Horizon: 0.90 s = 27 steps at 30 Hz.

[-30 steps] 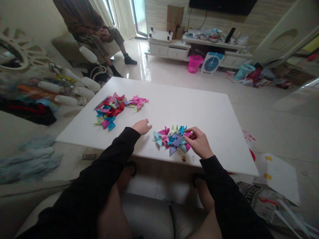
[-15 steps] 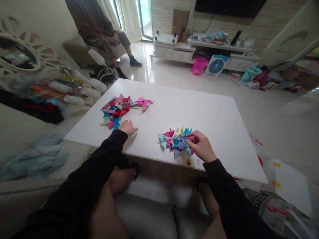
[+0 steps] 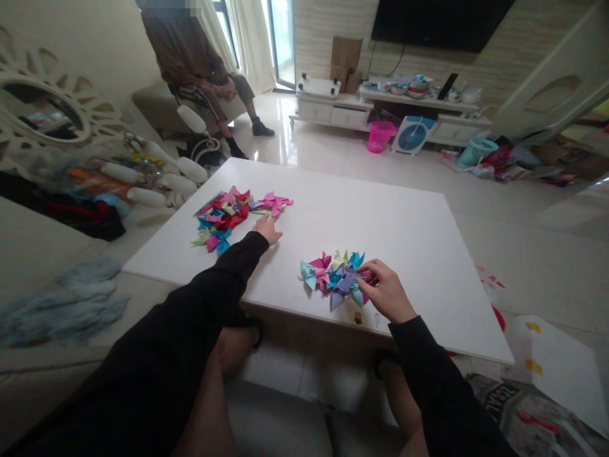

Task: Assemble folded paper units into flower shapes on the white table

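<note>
On the white table (image 3: 361, 209) lie two groups of colourful folded-paper pieces that look like origami cranes. The larger pile (image 3: 223, 214) is at the left, red, pink, blue and green. Just right of it my left hand (image 3: 268, 230) reaches out, fingers apart, beside a pink origami piece (image 3: 273, 203) and a pale green one partly hidden by the fingers. Nearer me sits a smaller cluster (image 3: 321, 270) in light blue, pink, green and purple. At its right edge my right hand (image 3: 384, 291) pinches a purple origami crane (image 3: 345, 280) between thumb and fingertips.
Small gold and clear items (image 3: 358, 317) lie near the table's front edge. A person (image 3: 195, 70) sits beyond the far left corner. By the TV cabinet stand a pink basket (image 3: 380, 136) and a blue fan (image 3: 413, 135). A white-armed lamp (image 3: 183, 168) is at the left.
My left hand has moved right and farther from me, from the pile's near side toward the pink and green pieces. My right hand stays at the cluster. The view has tilted up slightly.
</note>
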Available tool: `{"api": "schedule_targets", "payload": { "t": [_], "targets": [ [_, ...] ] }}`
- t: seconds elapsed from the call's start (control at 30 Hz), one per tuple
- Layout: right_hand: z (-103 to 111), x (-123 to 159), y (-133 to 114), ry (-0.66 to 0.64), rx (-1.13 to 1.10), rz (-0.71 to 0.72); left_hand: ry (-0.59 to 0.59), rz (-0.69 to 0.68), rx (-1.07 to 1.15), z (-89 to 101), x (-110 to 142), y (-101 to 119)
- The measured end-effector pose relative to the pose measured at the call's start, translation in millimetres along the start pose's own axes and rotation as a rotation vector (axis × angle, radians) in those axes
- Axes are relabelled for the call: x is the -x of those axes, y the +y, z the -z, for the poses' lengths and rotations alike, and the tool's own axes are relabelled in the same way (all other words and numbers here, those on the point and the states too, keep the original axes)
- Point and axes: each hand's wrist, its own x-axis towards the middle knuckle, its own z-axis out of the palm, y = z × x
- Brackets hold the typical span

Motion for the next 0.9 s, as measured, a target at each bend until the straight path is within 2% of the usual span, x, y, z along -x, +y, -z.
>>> {"api": "schedule_targets", "payload": {
  "t": [0.1, 0.33, 0.43, 0.63, 0.77, 0.9],
  "targets": [
    [2, -1, 3, -0.01, 0.021, 0.002, 0.009, 0.004, -0.051, 2.3, -6, -10],
    [-3, 1, 4, -0.044, 0.122, 0.036, 0.106, 0.104, -0.11, 12.2, -1, -62],
    [-5, 5, 7, -0.058, 0.141, 0.041, 0.104, 0.141, -0.077, 15.6, -4, -78],
    [-10, 6, 11, -0.092, 0.192, 0.038, 0.049, 0.188, 0.118, 15.0, -23, -84],
    [-11, 2, 5, -0.101, 0.219, 0.033, 0.068, 0.19, 0.182, 15.2, -32, -83],
    [-8, -1, 0, -0.075, 0.229, 0.027, 0.105, 0.187, 0.195, 19.7, -29, -83]
  ]
}}
